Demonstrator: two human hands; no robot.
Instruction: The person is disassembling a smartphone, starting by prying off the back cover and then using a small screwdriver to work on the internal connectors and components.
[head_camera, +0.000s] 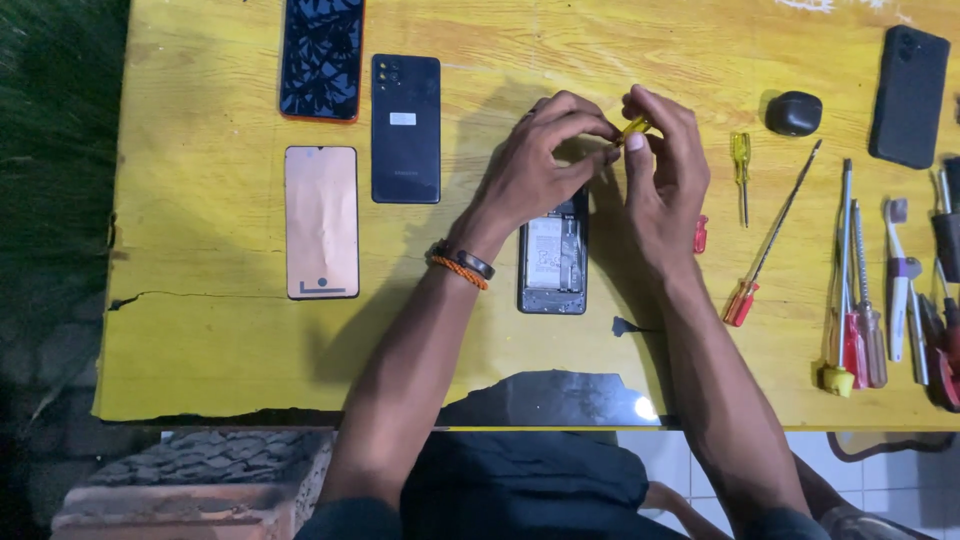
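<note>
An opened phone (553, 255) with its back cover off lies on the yellow wooden table (210, 330), its battery and inner parts showing. Both my hands hover over its far end. My left hand (545, 160) and my right hand (665, 160) meet fingertip to fingertip and pinch a small yellow tool (634, 126) between them. My left wrist carries a dark band and an orange braided bracelet (460, 266). A red-handled piece (700, 234) peeks out beside my right hand.
At the left lie a dark phone back (405, 128), a cracked screen panel (321, 58) and a tan panel (321, 222). To the right are a yellow screwdriver (741, 160), several long screwdrivers (855, 290), a black case (794, 113) and a black phone (908, 95).
</note>
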